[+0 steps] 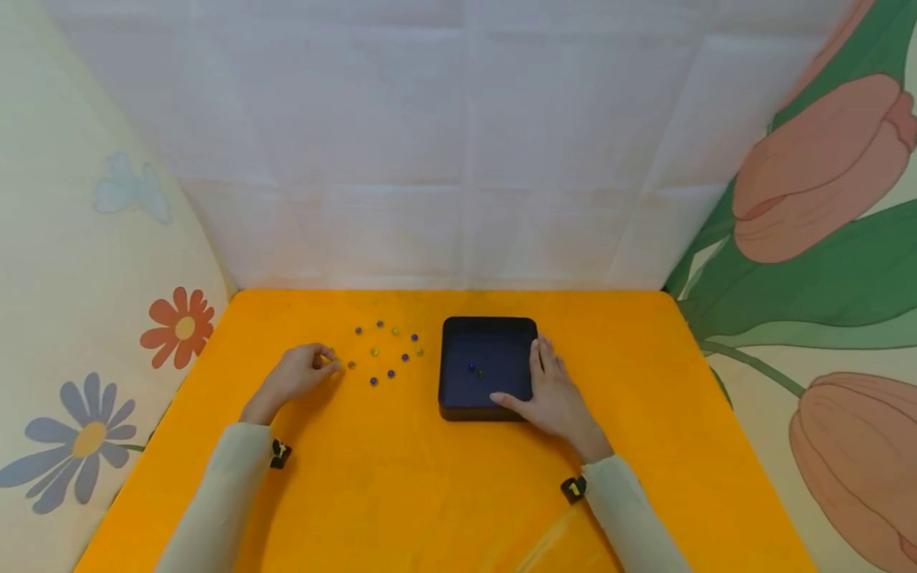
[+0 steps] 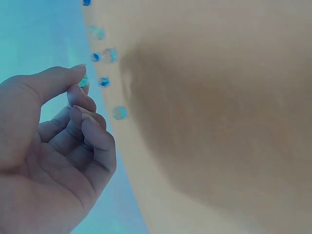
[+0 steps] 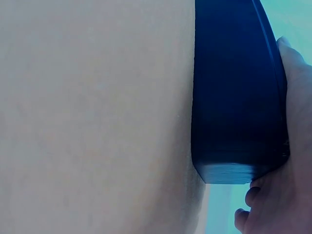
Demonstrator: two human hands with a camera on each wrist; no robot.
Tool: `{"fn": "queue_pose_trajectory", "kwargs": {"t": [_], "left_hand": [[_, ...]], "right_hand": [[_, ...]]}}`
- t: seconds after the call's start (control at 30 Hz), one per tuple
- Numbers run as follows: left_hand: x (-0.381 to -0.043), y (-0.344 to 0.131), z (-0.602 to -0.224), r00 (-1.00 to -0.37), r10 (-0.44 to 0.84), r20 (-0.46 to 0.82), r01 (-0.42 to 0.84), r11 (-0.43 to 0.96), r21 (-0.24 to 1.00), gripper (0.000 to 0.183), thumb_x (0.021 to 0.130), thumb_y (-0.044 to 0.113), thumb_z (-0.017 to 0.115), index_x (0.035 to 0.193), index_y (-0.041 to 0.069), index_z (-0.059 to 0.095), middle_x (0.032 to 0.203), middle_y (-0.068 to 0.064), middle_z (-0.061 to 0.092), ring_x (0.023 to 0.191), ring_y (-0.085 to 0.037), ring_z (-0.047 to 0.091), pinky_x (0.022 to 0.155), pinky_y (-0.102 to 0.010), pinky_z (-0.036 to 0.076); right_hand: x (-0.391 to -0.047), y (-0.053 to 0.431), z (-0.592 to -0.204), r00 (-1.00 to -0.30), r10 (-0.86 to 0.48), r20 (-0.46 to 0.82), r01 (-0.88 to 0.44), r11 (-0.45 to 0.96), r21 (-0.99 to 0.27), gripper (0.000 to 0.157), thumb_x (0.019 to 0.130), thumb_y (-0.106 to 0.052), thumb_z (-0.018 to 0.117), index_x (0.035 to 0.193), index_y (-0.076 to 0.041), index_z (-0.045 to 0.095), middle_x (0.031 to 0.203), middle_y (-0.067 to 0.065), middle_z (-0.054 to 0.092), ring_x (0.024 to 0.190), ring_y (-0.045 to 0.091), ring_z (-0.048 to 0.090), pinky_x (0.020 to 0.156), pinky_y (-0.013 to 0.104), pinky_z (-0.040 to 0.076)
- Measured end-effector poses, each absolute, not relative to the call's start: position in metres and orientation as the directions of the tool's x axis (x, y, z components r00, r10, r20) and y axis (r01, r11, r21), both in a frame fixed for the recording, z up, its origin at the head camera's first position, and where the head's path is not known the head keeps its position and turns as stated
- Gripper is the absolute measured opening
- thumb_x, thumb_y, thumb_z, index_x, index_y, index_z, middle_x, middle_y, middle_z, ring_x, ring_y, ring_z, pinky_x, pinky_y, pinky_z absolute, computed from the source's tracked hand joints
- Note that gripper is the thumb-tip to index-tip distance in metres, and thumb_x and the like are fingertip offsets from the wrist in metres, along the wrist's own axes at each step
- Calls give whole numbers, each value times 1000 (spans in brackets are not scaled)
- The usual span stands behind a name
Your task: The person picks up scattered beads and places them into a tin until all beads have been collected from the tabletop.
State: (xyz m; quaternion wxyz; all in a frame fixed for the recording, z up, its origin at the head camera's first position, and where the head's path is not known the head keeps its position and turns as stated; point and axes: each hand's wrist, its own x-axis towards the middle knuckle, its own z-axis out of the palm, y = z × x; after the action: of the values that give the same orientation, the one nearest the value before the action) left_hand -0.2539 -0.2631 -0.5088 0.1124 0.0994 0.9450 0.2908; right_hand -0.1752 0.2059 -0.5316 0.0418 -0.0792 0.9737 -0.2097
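Note:
My left hand is over the left part of the table, thumb and index finger pinching a small glass marble; the other fingers curl in toward the palm. Just right of those fingertips lies an amber marble. Several more blue marbles and yellowish marbles are scattered between the hand and a square black tray. My right hand grips the tray's near right corner, thumb over the near rim and fingers along the right wall. Inside the tray sit a blue marble and an amber marble.
An orange cloth covers the table. Behind it hangs a white sheet, with flower-printed cloths on both sides. Each wrist carries a small black tag.

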Motion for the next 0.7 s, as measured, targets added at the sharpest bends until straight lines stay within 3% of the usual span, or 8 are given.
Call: {"fn": "queue_pose_trajectory", "kwargs": {"t": [0.7], "left_hand": [[-262, -218, -496, -943, 303, -139, 154, 766, 624, 28, 105, 26, 66, 119, 2, 69, 93, -16, 74, 67, -18, 56, 62, -32, 48]], "right_hand": [[-175, 207, -530, -984, -166, -65, -124, 901, -416, 130, 85, -93, 47, 169, -8, -3, 178, 12, -14, 166, 38, 4, 131, 58, 22]]}}
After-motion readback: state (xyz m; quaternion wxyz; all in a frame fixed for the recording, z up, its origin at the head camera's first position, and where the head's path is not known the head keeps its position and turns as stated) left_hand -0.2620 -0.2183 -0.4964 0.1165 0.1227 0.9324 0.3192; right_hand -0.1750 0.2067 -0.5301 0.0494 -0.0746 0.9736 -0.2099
